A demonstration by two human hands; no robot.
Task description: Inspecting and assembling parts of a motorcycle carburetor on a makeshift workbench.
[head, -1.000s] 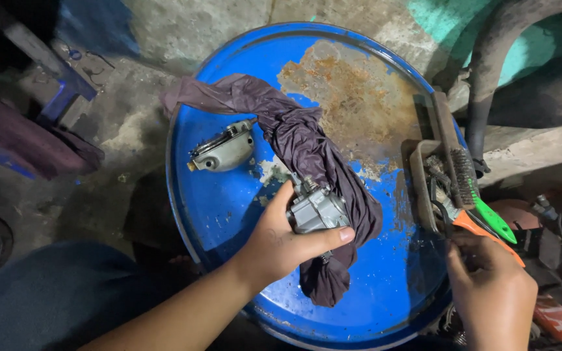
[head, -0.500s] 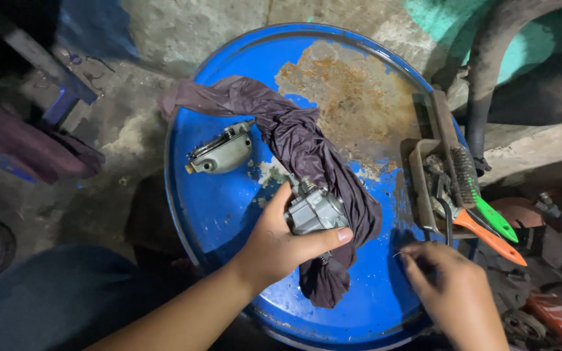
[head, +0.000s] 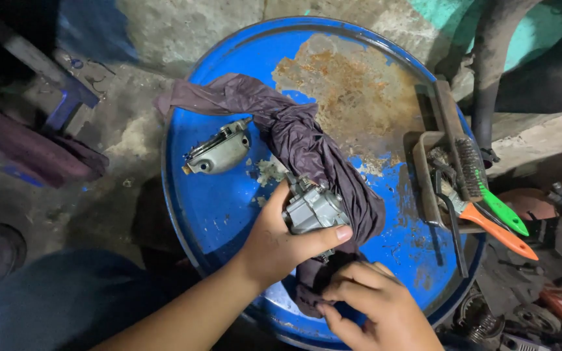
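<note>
Two bare hands are seen at the lower middle of the view, over the round top of a blue drum [head: 229,214] (its paint is rusted through in a wide patch toward the far side). A small grey metal engine part [head: 315,209] is grasped by the left hand [head: 280,240], with the thumb laid along its lower edge and the fingers wrapped behind it; the part is held just above the drum top, against a dark purple rag [head: 294,133]. The rag is draped from the upper left of the drum down to its near edge, and its lower end is pinched between the curled fingers of the right hand [head: 369,302], just below the part. A second grey metal cover [head: 219,151] lies flat on the drum, left of the rag and apart from both hands. On the right side of the drum a shallow rusty tray [head: 422,179] is set, and in it a wire brush [head: 469,166] is laid beside tools with a green handle [head: 503,211] and an orange handle [head: 499,231], both sticking out past the drum's rim. Dirty concrete floor [head: 131,130] is seen around the drum.
</note>
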